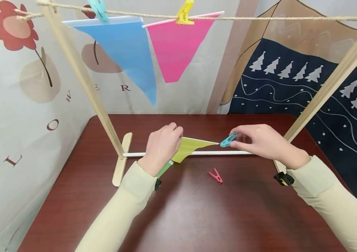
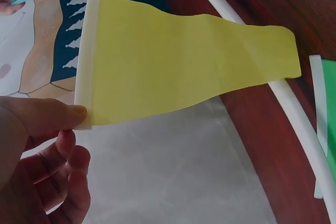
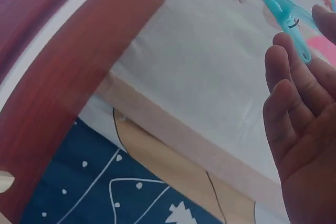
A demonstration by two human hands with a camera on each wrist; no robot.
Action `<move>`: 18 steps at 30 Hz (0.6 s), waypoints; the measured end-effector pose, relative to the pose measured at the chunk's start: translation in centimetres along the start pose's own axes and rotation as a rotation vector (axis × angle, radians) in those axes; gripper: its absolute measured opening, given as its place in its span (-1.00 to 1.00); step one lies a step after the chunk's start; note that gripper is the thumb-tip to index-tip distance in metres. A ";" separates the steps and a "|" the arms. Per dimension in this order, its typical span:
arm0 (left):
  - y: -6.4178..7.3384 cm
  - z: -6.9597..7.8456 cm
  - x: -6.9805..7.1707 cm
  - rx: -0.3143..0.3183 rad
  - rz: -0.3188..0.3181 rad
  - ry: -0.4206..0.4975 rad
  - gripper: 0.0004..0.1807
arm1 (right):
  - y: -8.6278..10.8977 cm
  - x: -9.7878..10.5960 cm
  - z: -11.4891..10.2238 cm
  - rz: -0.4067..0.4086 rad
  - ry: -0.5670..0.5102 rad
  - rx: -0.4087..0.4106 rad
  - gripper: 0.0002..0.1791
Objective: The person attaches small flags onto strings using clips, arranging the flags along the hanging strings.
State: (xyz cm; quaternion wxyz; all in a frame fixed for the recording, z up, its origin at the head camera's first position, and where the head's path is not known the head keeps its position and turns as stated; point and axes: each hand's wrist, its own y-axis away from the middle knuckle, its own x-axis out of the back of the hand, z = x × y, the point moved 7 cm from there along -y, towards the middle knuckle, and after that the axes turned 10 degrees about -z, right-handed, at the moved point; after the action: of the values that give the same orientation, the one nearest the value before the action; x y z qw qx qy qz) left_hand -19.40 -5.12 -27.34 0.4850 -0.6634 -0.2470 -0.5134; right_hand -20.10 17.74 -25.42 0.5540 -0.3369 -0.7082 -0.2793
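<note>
My left hand [image 1: 163, 145] pinches one corner of a yellow pennant [image 2: 173, 66] by its white top edge, and the cloth hangs down in front of the white rod. Between thumb and fingers, my right hand [image 1: 261, 141] holds a light blue clothespin [image 1: 228, 140], just off the pennant's other corner in the head view. A red clothespin [image 1: 215, 175] lies on the table below the two hands. Partly hidden behind my left wrist is a green pennant [image 2: 329, 114] with a white edge.
A rope [image 1: 153, 15] runs between two wooden posts [image 1: 83, 77]. From it hang a blue pennant [image 1: 124, 49] on a light blue clothespin and a pink pennant [image 1: 179, 45] on a yellow clothespin [image 1: 185, 13]. A white rod [image 1: 222, 153] joins the posts low over the dark red table [image 1: 197, 217].
</note>
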 end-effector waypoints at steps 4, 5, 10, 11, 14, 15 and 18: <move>0.1 -0.4 0.4 0.004 0.015 -0.029 -0.88 | 0.1 -0.1 -0.5 -0.033 0.024 0.038 -0.65; 0.1 -0.4 0.6 0.004 0.025 -0.035 -0.87 | 0.1 0.0 -0.5 -0.030 0.024 0.043 -0.66; -0.3 -0.3 1.5 -0.026 0.070 -0.046 -0.82 | 0.3 0.6 -0.7 -0.007 0.020 0.031 -0.70; -0.4 -0.2 1.7 -0.033 0.074 -0.051 -0.82 | 0.3 0.6 -0.7 -0.009 0.015 0.026 -0.70; -0.8 0.2 2.1 -0.050 0.083 -0.067 -0.81 | 0.4 0.8 -0.9 -0.018 0.018 0.039 -0.70; -0.9 0.3 2.3 -0.054 0.085 -0.074 -0.81 | 0.3 0.8 -1.1 -0.018 0.025 0.050 -0.70; -1.2 0.4 2.8 -0.061 0.082 -0.088 -0.82 | 0.2 0.9 -1.5 -0.021 0.049 0.093 -0.70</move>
State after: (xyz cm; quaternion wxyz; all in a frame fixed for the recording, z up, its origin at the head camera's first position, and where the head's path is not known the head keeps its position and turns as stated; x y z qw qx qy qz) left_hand -19.22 -4.71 -24.33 0.4738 -0.7095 -0.2247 -0.4707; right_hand -19.20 16.88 -24.15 0.5834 -0.2965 -0.7101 -0.2601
